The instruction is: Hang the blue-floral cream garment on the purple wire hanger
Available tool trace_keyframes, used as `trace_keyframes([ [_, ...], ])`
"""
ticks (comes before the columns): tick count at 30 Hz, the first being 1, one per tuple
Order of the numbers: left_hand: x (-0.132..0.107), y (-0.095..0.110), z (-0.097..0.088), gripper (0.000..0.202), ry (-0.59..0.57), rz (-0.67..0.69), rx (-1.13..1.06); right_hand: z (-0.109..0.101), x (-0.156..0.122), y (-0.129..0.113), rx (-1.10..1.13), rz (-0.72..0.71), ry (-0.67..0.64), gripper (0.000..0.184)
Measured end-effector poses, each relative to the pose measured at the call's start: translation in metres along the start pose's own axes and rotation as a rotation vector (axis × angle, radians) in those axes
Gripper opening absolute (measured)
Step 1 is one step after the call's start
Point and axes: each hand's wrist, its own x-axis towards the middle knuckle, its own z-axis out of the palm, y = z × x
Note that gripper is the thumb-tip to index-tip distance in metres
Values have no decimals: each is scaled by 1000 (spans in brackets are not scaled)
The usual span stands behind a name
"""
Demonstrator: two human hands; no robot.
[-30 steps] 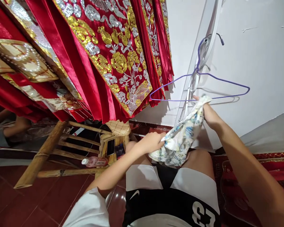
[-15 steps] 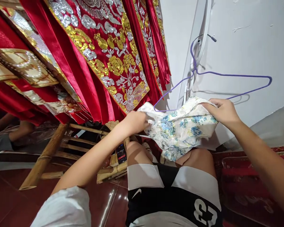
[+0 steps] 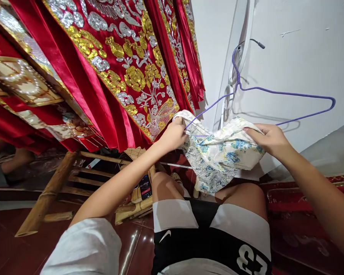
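Note:
Between my hands hangs a white garment [image 3: 218, 152] with blue and yellow flower print, above my knees. My left hand [image 3: 174, 133] is closed on its left edge, beside the left end of a purple hanger [image 3: 281, 93]. That end of the hanger lies inside the garment's opening. My right hand [image 3: 265, 139] pinches the garment's right edge, thumb on top. The hanger's right end sticks out bare above and beyond my right hand. Its hook hangs near a white rail [image 3: 245, 34] by the wall.
Red cloths with gold and silver embroidery [image 3: 134, 76] hang at the left. Below them stands a bamboo rack [image 3: 54, 183], with a phone [image 3: 145, 187] lying on bamboo slats. A white wall [image 3: 298, 57] rises behind the hanger. Red packaged goods [image 3: 298, 217] lie at the right.
My left hand has moved up and to the right, drawing the garment's left edge over the hanger's left end. The hanger has tilted slightly. My right hand keeps its hold.

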Motion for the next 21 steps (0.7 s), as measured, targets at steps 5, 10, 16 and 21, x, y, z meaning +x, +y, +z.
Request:
trace_keyframes([
  [5, 7, 20, -4, 25, 172, 76, -7, 10, -7, -15, 0, 134, -133, 36],
  [10, 52, 41, 2, 17, 263, 95, 45, 25, -17, -27, -8, -30, -233, 38],
  [16, 68, 33, 11, 25, 141, 166, 174, 5, -38, -6, -121, -251, 19, 58],
  [21, 65, 28, 3, 24, 109, 308, 198, -44, -37, -7, -65, -237, 424, 102],
])
